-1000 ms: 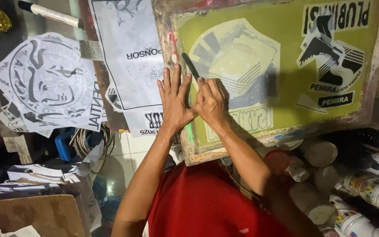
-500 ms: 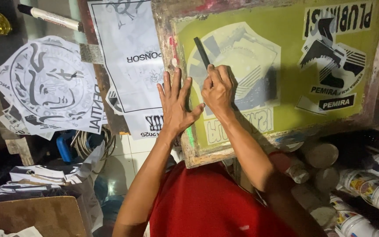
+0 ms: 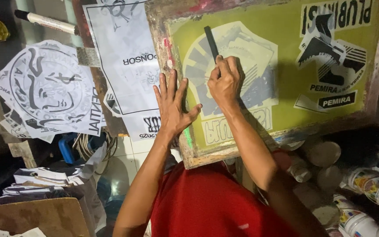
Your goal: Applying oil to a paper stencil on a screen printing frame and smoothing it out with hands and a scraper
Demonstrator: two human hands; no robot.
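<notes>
My right hand [image 3: 225, 81] grips a flat black scraper [image 3: 211, 41] mid-mesh on the wood-framed yellow-green printing screen [image 3: 281, 87]; my left hand [image 3: 172, 105], fingers spread, presses its left frame edge.

Pale floor tiles [image 3: 123, 164] show at the lower centre-left of the frame, glossy with reflected light. A dim wooden post [image 3: 5, 131] runs down the left edge, with printed paper sheets [image 3: 49, 94] hanging across it. A brown cardboard board [image 3: 31, 217] fills the lower left corner. Jars and cans [image 3: 369, 184] crowd the dark lower right. Light falls brightest at the upper middle.
</notes>
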